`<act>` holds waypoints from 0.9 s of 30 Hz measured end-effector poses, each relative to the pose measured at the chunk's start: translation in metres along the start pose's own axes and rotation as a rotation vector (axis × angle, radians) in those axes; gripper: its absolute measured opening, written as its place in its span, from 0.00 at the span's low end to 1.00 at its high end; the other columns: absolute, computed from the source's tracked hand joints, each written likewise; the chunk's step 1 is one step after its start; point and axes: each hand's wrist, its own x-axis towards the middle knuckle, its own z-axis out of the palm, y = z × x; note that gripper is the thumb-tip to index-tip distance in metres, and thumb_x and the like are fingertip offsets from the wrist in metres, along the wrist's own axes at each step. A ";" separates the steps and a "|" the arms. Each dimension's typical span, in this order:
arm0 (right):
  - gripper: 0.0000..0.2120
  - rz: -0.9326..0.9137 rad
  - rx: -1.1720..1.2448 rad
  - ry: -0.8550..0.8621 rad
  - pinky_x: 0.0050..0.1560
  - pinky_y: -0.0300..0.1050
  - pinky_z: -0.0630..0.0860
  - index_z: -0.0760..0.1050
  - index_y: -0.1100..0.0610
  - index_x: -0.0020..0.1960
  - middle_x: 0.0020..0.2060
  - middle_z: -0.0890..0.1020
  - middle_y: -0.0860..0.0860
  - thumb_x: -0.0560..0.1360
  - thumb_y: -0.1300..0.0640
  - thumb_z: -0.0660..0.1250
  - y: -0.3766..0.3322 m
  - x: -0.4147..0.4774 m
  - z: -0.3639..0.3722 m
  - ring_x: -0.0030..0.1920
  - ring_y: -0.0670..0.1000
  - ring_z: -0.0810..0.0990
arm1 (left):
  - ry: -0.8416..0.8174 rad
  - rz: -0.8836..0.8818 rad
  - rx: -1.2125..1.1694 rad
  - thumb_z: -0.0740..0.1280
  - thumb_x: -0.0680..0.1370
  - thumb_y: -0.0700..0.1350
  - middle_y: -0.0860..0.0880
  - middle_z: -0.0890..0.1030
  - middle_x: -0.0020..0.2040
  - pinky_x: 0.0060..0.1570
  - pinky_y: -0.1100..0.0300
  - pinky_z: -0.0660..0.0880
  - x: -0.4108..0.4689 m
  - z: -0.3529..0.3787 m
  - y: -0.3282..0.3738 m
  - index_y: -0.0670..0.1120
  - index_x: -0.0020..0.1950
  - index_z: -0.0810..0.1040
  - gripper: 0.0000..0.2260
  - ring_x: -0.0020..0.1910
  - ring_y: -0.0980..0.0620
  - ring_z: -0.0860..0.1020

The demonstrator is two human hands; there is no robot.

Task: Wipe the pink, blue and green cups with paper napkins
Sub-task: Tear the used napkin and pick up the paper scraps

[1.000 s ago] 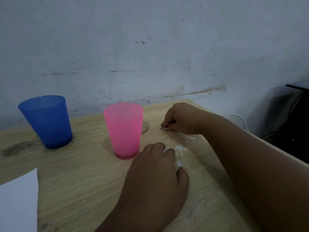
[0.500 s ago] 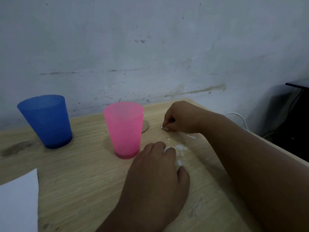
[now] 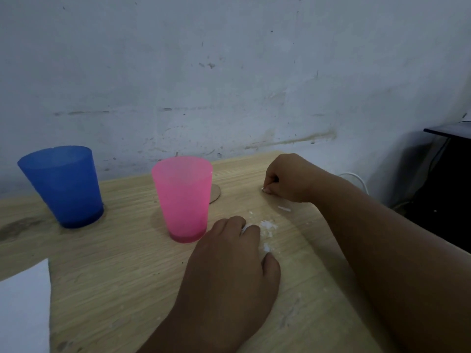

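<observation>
The pink cup (image 3: pixel 183 200) is standing upright on the counter (image 3: pixel 114 263), its long axis running vertical and its mouth pointing up. The blue cup (image 3: pixel 63 184) is standing the same way, well apart to its left. No green cup is showing. Neither cup is being touched, probably because both hands are busy gathering torn napkin rather than wiping. The right hand (image 3: pixel 290 178) is reaching to the far side, thumb and fingertip pinching a tiny paper bit (image 3: pixel 263 189) against the wood as if to lift it. The left hand (image 3: pixel 229 273) is lying knuckles-up just beside the pink cup's foot, its fingers curling down over napkin scraps (image 3: pixel 269 225), with white peeking between them. Whether it is actually gripping a wad I cannot tell. A white sheet (image 3: pixel 23 307) is lying at the near left edge, within reach.
</observation>
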 end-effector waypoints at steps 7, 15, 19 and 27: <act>0.04 0.116 0.261 0.141 0.36 0.35 0.72 0.85 0.56 0.43 0.30 0.83 0.47 0.75 0.59 0.72 0.015 0.000 -0.002 0.30 0.43 0.79 | -0.003 -0.008 0.022 0.52 0.75 0.58 0.58 0.73 0.58 0.60 0.59 0.70 0.000 0.001 0.001 0.55 0.60 0.76 0.20 0.59 0.58 0.69; 0.07 0.115 0.019 0.132 0.55 0.46 0.79 0.85 0.59 0.49 0.47 0.86 0.53 0.76 0.59 0.69 -0.010 0.023 0.024 0.49 0.52 0.83 | -0.002 -0.003 0.039 0.51 0.75 0.58 0.56 0.72 0.53 0.58 0.56 0.71 0.001 0.001 0.001 0.54 0.56 0.76 0.18 0.56 0.56 0.70; 0.08 -0.018 0.022 0.122 0.54 0.44 0.77 0.85 0.59 0.50 0.49 0.86 0.52 0.77 0.58 0.68 -0.027 0.022 0.030 0.51 0.51 0.82 | -0.003 -0.002 0.044 0.52 0.75 0.58 0.56 0.73 0.55 0.58 0.56 0.71 0.001 0.001 0.002 0.54 0.58 0.76 0.19 0.57 0.56 0.70; 0.06 -0.202 0.144 -0.014 0.46 0.29 0.73 0.86 0.52 0.50 0.45 0.86 0.44 0.74 0.56 0.73 -0.016 0.007 0.012 0.43 0.38 0.80 | -0.002 0.004 0.031 0.50 0.74 0.59 0.57 0.74 0.58 0.60 0.56 0.71 0.001 0.002 0.000 0.54 0.61 0.76 0.23 0.59 0.57 0.70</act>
